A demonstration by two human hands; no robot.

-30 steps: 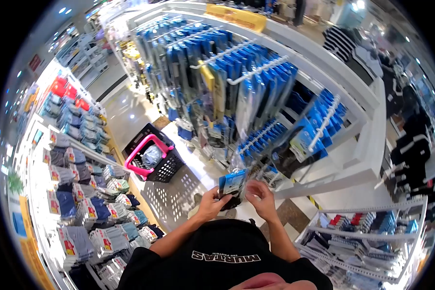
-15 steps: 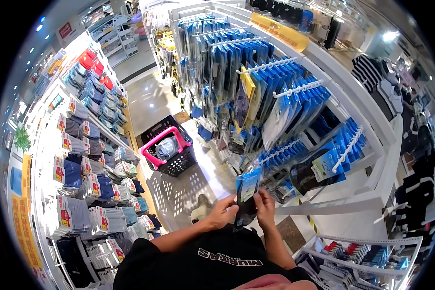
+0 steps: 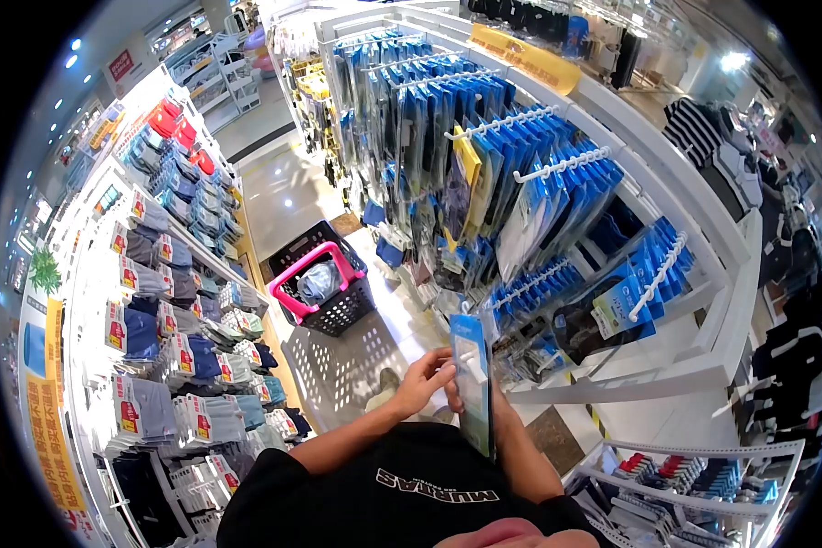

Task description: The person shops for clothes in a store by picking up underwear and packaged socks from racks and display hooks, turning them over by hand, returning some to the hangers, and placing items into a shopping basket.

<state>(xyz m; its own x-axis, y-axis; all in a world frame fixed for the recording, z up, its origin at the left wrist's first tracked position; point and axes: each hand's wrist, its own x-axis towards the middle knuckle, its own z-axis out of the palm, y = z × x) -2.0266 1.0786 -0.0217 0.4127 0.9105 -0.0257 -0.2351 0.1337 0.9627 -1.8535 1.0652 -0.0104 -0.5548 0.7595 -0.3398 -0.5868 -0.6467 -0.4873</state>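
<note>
A flat package [image 3: 470,379] with a blue top and a clear cover stands upright in front of my chest. My right hand [image 3: 500,411] grips it, mostly hidden behind it, with fingertips showing at its left edge. Close to that edge is my left hand [image 3: 426,379], its fingers bent and drawn together; whether they pinch the package is hard to make out. Just beyond, similar blue-topped packages [image 3: 626,297] hang from white hooks.
A black basket [image 3: 338,306] with a pink handle and a bundle inside is on the floor ahead. White shelves of folded packs [image 3: 146,406] line the left. A white rack frame [image 3: 648,379] is at the right, and a lower bin [image 3: 694,493] stands nearer.
The package has been turned and raised, so its flat pale side now shows. My right hand has moved behind it. The view has swung since the first frame, then stayed nearly the same.
</note>
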